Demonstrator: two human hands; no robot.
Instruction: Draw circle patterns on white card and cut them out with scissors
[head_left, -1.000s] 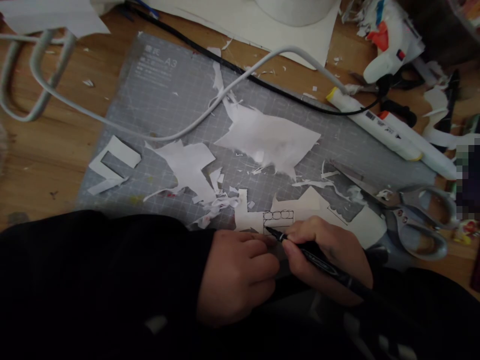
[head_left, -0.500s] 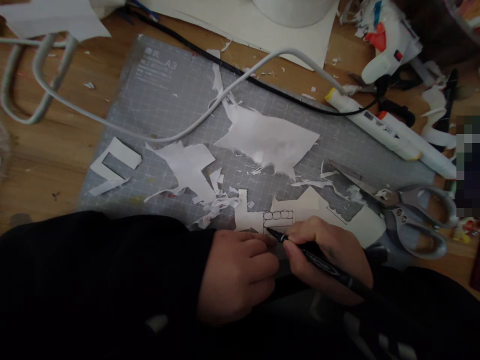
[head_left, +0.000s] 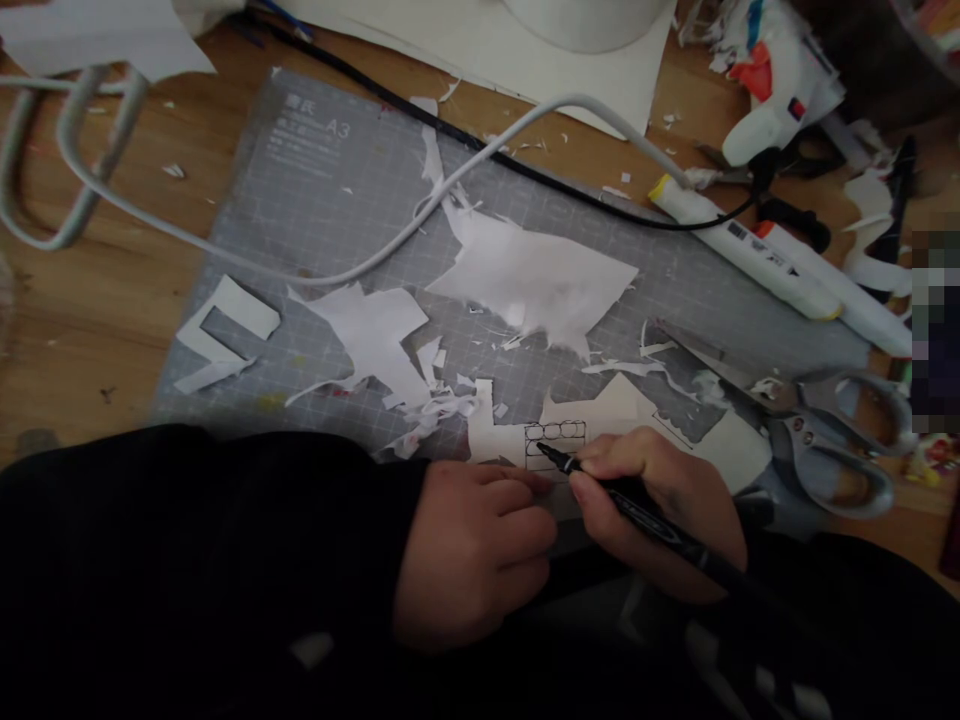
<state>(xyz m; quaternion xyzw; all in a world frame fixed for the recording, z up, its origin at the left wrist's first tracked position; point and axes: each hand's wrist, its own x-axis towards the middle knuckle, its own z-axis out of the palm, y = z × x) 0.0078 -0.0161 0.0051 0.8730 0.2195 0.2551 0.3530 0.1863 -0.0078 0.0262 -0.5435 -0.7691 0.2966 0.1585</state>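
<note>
My right hand (head_left: 667, 510) is closed round a black marker (head_left: 645, 515), its tip on a small grid with rounded shapes drawn on a white paper cutout (head_left: 502, 440). My left hand (head_left: 476, 550) lies just left of it, fingers curled, with the index fingertip on the paper's lower part. Whether anything is under its curled fingers is hidden. Another pale paper piece (head_left: 611, 405) lies beside the drawn grid. The scissors (head_left: 806, 435) rest to the right of my right hand, blades partly apart.
Torn paper (head_left: 536, 275) and scraps lie on the grey cutting mat (head_left: 300, 210). A white cable (head_left: 360, 270) and a black cable (head_left: 555, 182) cross it. Thick white markers (head_left: 750, 250) and a glue gun (head_left: 772, 100) are at upper right.
The marker tip has moved slightly up and right within the drawn grid, where a short curved line now shows in the second row. My left hand has barely moved.
</note>
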